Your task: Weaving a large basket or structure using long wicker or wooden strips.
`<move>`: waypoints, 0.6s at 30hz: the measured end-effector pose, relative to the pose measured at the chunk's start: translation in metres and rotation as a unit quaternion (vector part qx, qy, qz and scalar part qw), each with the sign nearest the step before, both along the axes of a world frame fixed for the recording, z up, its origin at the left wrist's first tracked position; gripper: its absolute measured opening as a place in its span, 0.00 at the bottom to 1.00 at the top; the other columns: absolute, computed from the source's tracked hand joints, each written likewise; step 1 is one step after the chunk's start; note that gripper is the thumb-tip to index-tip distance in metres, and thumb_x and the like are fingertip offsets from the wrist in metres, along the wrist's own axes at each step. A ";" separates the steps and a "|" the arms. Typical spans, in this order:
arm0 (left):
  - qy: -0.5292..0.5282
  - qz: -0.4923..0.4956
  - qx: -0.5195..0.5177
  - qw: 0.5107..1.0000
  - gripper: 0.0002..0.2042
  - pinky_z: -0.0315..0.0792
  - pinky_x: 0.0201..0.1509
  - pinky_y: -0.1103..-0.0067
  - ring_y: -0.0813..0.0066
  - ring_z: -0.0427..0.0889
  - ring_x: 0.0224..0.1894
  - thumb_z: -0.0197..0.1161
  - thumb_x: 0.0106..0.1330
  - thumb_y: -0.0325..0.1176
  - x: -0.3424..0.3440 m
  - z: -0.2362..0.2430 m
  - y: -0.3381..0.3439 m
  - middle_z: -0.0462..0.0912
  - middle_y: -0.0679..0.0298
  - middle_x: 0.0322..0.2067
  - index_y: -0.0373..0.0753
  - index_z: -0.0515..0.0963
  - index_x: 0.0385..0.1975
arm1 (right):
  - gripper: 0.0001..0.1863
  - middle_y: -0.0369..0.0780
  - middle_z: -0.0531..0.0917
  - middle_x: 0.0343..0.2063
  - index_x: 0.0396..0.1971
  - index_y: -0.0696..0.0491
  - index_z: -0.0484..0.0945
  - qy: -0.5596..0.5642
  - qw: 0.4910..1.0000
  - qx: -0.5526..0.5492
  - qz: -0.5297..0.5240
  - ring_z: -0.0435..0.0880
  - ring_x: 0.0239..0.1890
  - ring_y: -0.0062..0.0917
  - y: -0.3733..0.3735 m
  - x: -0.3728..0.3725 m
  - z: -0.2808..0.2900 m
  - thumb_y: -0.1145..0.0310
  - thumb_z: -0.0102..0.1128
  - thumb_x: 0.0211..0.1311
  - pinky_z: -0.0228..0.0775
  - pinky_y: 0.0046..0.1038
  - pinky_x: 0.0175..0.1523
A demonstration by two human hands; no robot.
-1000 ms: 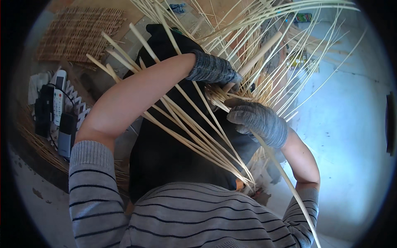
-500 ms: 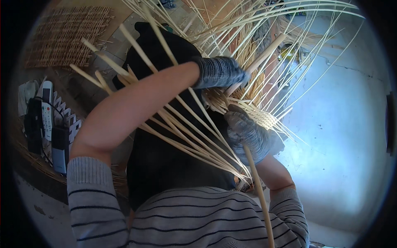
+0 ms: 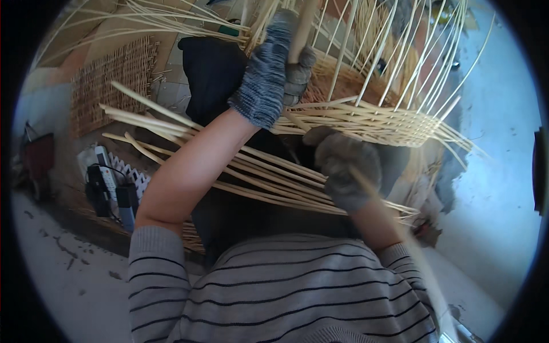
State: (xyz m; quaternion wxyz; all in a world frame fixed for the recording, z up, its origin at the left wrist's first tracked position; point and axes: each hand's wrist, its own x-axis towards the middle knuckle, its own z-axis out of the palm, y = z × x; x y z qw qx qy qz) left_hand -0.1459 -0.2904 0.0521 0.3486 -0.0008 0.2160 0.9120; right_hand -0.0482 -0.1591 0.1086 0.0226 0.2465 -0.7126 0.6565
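Wickerwork [image 3: 394, 127] beyond the right hand [image 3: 349, 166] is part-woven, long ends [image 3: 376, 57] unwoven; that hand grips a rod [image 3: 424, 268], the left hand [image 3: 280, 63] a thick stick [image 3: 304, 28].

You wear a grey knitted sweater [image 3: 309, 274] with thin, dark horizontal stripes. Its left sleeve [image 3: 157, 280] ends in a plain, ribbed grey cuff [image 3: 157, 243], leaving your forearm bare. Your left hand [image 3: 280, 66] has a knitted glove [image 3: 260, 91] mottled dark and pale grey; your right hand [image 3: 349, 163] has a greyish glove [image 3: 346, 191], its texture blurred. Black cloth [image 3: 209, 71] covers your lap.
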 end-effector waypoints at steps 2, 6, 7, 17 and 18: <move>0.044 0.093 -0.196 0.975 0.32 0.48 0.07 0.87 0.85 0.52 0.07 0.42 0.52 0.72 0.004 0.004 0.006 0.59 0.75 0.09 0.43 0.71 0.22 | 0.18 0.37 0.75 0.25 0.38 0.59 0.70 -0.041 0.994 -0.049 -0.083 0.78 0.28 0.24 0.017 -0.008 -0.016 0.58 0.52 0.59 0.71 0.22 0.31; -0.013 0.027 -0.090 0.996 0.33 0.47 0.08 0.87 0.87 0.52 0.08 0.39 0.51 0.73 -0.004 0.003 0.007 0.58 0.76 0.10 0.44 0.68 0.22 | 0.14 0.36 0.74 0.22 0.39 0.61 0.69 -0.205 0.961 0.017 -0.186 0.77 0.28 0.25 0.046 -0.031 -0.043 0.64 0.48 0.62 0.68 0.18 0.25; 0.014 0.079 -0.154 0.985 0.34 0.51 0.08 0.85 0.83 0.55 0.08 0.41 0.51 0.73 -0.007 0.002 0.006 0.61 0.73 0.09 0.41 0.72 0.24 | 0.13 0.37 0.75 0.24 0.39 0.61 0.69 -0.304 0.931 -0.111 -0.170 0.77 0.29 0.25 0.051 -0.034 -0.047 0.65 0.48 0.63 0.68 0.17 0.23; 0.235 -0.071 -0.437 0.865 0.15 0.66 0.39 0.85 0.85 0.68 0.31 0.70 0.48 0.28 0.025 0.016 -0.018 0.67 0.74 0.23 0.45 0.65 0.22 | 0.09 0.37 0.80 0.26 0.36 0.59 0.75 -0.362 0.889 -0.217 -0.176 0.78 0.30 0.18 0.044 -0.032 -0.043 0.71 0.53 0.59 0.71 0.16 0.32; 0.214 -0.065 -0.416 0.881 0.16 0.65 0.38 0.85 0.85 0.67 0.30 0.69 0.49 0.28 0.026 0.014 -0.016 0.66 0.75 0.22 0.46 0.64 0.21 | 0.10 0.38 0.80 0.26 0.36 0.59 0.74 -0.391 0.875 -0.251 -0.136 0.79 0.29 0.17 0.047 -0.031 -0.039 0.70 0.55 0.58 0.72 0.16 0.28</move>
